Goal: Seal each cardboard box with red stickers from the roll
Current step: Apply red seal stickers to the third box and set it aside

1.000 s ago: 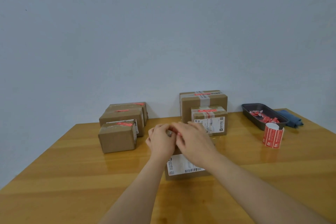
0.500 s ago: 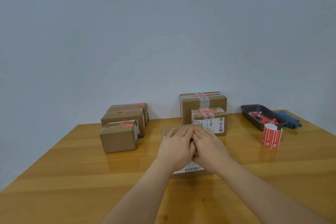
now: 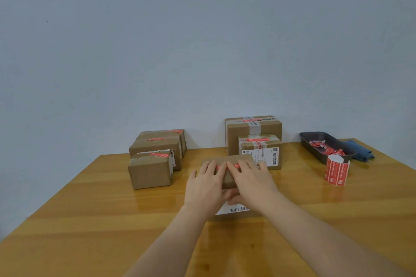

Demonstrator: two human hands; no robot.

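Boxes at the desk's point(image 3: 67, 220) far left point(image 3: 149, 171) already wear red stickers. Left hand point(image 3: 206, 186) and right hand point(image 3: 253, 183), fingers straight, press a sticker point(image 3: 225, 167) flat onto the centre box point(image 3: 228, 181). Its barcode label is unreadable. Sticker roll point(image 3: 337, 172) stands right; few boxes seem left.

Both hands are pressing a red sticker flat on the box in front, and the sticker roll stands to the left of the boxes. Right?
Not quite. In the head view the sticker roll stands on the right, near the dark tray. The left hand and right hand do press the red sticker flat on the front box.
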